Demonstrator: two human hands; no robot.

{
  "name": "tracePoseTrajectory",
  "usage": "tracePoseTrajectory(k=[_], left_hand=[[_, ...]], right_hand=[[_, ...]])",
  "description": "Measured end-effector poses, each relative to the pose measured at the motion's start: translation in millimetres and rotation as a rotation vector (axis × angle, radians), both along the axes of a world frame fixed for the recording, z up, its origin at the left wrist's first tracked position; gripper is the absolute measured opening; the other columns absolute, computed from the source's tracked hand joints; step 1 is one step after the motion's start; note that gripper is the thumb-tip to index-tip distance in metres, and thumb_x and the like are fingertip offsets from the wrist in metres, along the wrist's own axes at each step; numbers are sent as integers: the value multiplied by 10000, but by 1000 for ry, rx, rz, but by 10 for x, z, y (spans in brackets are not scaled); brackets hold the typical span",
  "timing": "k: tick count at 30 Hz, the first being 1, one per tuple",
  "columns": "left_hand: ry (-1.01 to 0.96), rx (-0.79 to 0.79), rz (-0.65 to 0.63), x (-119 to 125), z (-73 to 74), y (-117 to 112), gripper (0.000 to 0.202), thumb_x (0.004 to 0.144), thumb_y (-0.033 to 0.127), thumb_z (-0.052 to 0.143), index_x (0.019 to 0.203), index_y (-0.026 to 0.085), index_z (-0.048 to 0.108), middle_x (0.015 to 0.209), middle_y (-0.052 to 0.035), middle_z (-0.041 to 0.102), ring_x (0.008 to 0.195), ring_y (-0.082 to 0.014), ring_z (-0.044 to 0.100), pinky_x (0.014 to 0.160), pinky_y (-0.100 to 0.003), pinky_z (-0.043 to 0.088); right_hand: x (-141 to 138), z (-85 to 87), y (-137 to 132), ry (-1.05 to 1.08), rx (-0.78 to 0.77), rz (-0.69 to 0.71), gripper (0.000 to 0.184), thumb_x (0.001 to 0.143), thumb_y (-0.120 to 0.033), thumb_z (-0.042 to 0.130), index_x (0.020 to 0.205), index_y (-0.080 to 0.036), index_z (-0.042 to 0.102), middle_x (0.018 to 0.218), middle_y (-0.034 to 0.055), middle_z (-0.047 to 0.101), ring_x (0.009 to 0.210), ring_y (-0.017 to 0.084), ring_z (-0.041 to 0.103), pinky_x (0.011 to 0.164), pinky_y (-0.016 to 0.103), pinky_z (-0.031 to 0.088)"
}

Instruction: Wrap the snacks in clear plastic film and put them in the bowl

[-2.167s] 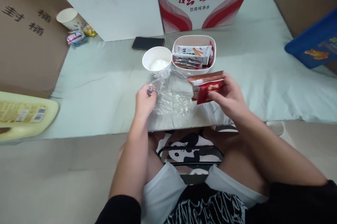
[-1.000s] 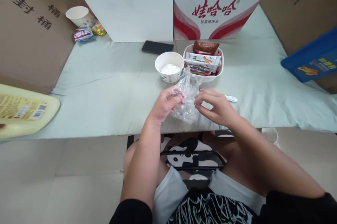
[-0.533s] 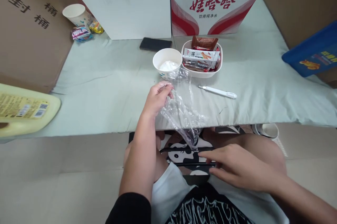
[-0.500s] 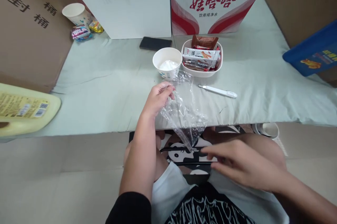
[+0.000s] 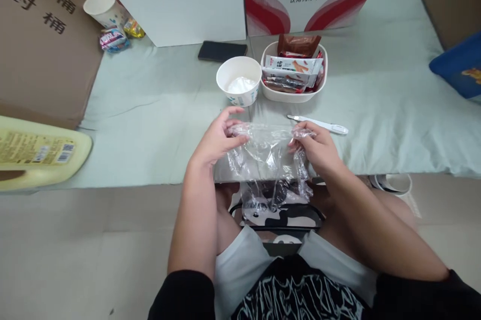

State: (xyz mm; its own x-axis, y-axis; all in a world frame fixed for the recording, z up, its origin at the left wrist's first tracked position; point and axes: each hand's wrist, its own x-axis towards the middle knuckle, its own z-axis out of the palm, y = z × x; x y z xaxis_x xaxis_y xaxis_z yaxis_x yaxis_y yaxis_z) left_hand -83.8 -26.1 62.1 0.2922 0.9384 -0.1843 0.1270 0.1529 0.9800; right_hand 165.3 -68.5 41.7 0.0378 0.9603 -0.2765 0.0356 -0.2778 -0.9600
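Observation:
A clear plastic bag [image 5: 268, 154] is stretched between my two hands over the table's front edge, its lower part hanging above my lap. My left hand [image 5: 220, 137] is closed on the bag's left side, thumb and fingers gripping the film. On the other side, my right hand [image 5: 315, 144] pinches the bag's upper right corner. Just beyond my left hand stands a white paper cup [image 5: 240, 77] with something white inside. A white-handled craft knife [image 5: 323, 123] lies on the cloth, close behind my right hand.
A white tub [image 5: 293, 96] of wrapped snacks sits beside the cup, with a black phone [image 5: 221, 51] behind. Cartons [image 5: 315, 9] line the back. At left are a yellow jug [image 5: 75, 160], another paper cup [image 5: 101, 8] and small wrapped packets [image 5: 113, 39]; at right, a blue package [image 5: 458, 67].
My right hand has risen from above my lap and taken hold of the bag's right side. The bag is now spread wider between both hands. The view has tipped slightly downward.

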Motion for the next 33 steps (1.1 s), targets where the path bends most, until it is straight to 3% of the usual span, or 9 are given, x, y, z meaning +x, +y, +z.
tracePoseTrajectory(k=[5,7,10,12,16,20,22,26,33], left_hand=[[-237,260,427,-41,-101,104,794,585,408,959,1277,316,580,1174,-48,708,954,-181,700,772,-260,559],[-288,152,392,7,-109,105,642,636,430,920,1189,267,639,1134,-64,730,968,-205,719,787,-291,585],[-196,-98,256,134,-90,59,320,736,370,831,954,184,689,890,-66,751,740,-172,716,659,-284,583],[-139,-125,265,221,-65,31,214,762,317,792,872,177,673,780,-40,738,633,-140,688,593,-256,561],[-167,-46,307,286,-22,36,244,751,320,792,900,210,634,720,5,736,600,-131,704,549,-225,549],[-122,-2,308,218,-36,78,310,731,356,822,874,221,583,678,16,735,507,-122,678,456,-196,494],[-64,-5,300,185,-71,93,326,725,377,830,862,225,575,610,31,711,435,-120,640,404,-189,449],[-49,6,327,184,-137,94,345,706,410,841,873,241,591,523,65,662,361,-126,586,361,-196,402],[-322,7,414,177,-25,40,209,766,281,772,796,209,577,537,42,652,429,-124,632,412,-181,453]], right_hand=[[83,101,22,-3,99,-81,293,783,-493,718,803,-245,562,614,-34,638,529,128,600,532,270,497],[107,133,31,-21,133,-86,304,804,-513,706,821,-248,560,635,-33,645,526,121,586,528,269,481],[195,139,36,-47,125,-58,273,806,-482,703,876,-248,580,672,-27,663,543,125,592,539,277,479],[289,121,35,-71,109,-14,268,780,-430,716,945,-242,621,731,-9,698,590,140,620,567,290,491],[483,85,28,-252,141,78,188,728,-344,745,853,-217,686,734,14,700,646,160,618,614,315,486],[575,125,30,-169,260,-134,144,798,-352,697,851,-244,619,773,10,713,667,158,653,640,312,515],[589,152,37,-103,211,-164,164,824,-357,683,921,-258,596,741,-5,706,606,154,650,588,302,513],[582,155,51,-125,67,-14,145,800,-333,703,880,-235,634,615,-22,638,518,152,608,500,285,476],[559,68,101,-21,358,-241,260,759,-368,757,981,-266,665,796,-17,670,715,151,656,681,308,564]])
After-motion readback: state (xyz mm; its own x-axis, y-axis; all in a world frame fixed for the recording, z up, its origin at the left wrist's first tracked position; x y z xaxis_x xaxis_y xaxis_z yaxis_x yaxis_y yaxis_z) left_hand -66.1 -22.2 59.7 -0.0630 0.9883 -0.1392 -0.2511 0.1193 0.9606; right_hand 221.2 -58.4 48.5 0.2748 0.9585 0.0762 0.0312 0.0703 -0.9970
